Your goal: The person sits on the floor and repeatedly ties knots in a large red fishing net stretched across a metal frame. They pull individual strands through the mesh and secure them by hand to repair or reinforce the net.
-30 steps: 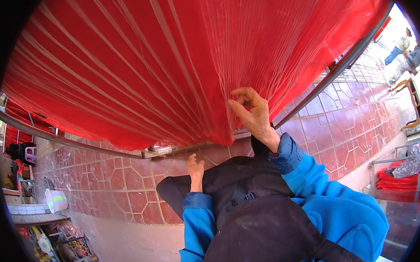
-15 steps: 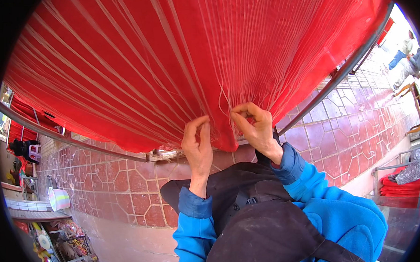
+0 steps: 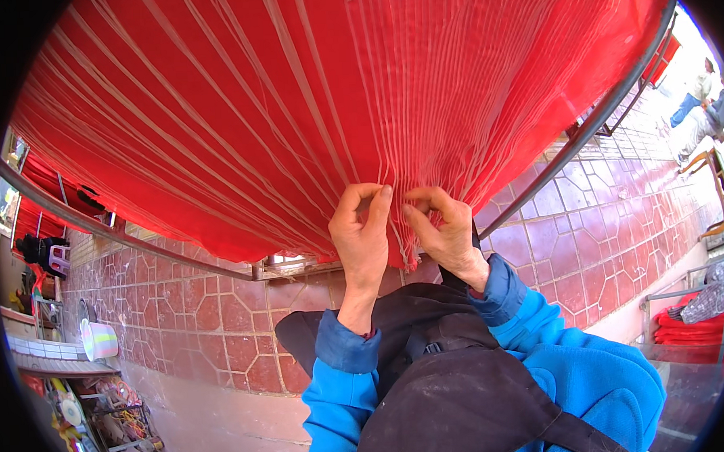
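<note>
A wide red cloth [image 3: 324,90] stretches before me, with many pale threads [image 3: 290,140] running down it and gathering toward its near edge. My left hand [image 3: 362,234] is closed in a pinch, thumb and forefinger meeting at a pale thread at the middle of the gathered edge. Just right of it, my right hand [image 3: 449,232] also pinches, its fingertips at the bunched pale threads, whose loose ends hang between the two hands. Exactly how many threads each hand holds is too fine to tell.
A dark curved metal rail [image 3: 569,160] borders the cloth. Red patterned tiles [image 3: 212,313] cover the floor. At left are a striped bucket [image 3: 100,341] and cluttered shelves [image 3: 120,422]. Folded red cloth [image 3: 697,324] lies on a rack at right; two people [image 3: 700,106] are farther off.
My left hand has moved up and right, closer to my right hand, its fingertips now at the threads. My right hand has barely shifted. More loose thread ends hang between the hands.
</note>
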The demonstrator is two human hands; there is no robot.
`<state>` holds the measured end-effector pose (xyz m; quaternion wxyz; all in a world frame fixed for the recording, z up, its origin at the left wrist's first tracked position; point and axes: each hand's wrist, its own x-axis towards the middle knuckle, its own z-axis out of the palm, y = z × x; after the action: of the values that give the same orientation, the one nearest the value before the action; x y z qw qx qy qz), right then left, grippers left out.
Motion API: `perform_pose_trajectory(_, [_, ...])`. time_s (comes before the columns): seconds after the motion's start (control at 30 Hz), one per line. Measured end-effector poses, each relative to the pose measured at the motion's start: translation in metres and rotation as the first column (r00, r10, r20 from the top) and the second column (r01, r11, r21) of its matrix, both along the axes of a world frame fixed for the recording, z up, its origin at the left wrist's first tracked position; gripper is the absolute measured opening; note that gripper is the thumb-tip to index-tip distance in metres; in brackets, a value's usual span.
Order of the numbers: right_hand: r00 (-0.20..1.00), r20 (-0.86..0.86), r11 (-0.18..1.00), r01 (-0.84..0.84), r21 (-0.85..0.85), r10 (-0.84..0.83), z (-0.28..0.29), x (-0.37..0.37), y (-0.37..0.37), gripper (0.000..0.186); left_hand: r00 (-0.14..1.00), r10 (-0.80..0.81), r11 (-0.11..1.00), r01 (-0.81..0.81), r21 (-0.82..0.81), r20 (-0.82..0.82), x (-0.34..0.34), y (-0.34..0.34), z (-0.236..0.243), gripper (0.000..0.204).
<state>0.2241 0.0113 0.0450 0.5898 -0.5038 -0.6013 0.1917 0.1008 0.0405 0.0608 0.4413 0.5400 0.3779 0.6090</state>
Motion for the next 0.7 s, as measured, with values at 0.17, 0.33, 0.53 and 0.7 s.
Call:
perform_pose_trajectory(0.17, [0.949,-0.290,0.992,-0.109,0.064,0.123,0.004,-0.003,-0.002,0.021,0.978,-0.051,0.996,0.065,-0.062,0.200,-0.011,-0.013,-0.006,0.004])
perform_pose_trajectory(0.33, [0.879,-0.365,0.946,-0.323,0.020,0.307,0.004,-0.008,-0.006,0.027,0.976,-0.057,0.992,0.079,-0.096,0.208,-0.016,-0.019,-0.019,0.005])
perform_pose_trajectory(0.53, [0.957,-0.072,0.945,-0.288,-0.154,0.280,-0.016,-0.007,0.004,0.028,0.976,-0.074,0.977,0.112,-0.181,0.205,-0.021,-0.025,-0.040,0.006])
perform_pose_trajectory(0.7, [0.954,0.094,0.927,-0.250,-0.279,0.286,-0.047,-0.004,0.010,0.032,0.980,-0.108,0.952,0.150,-0.267,0.166,-0.028,-0.029,-0.067,0.006])
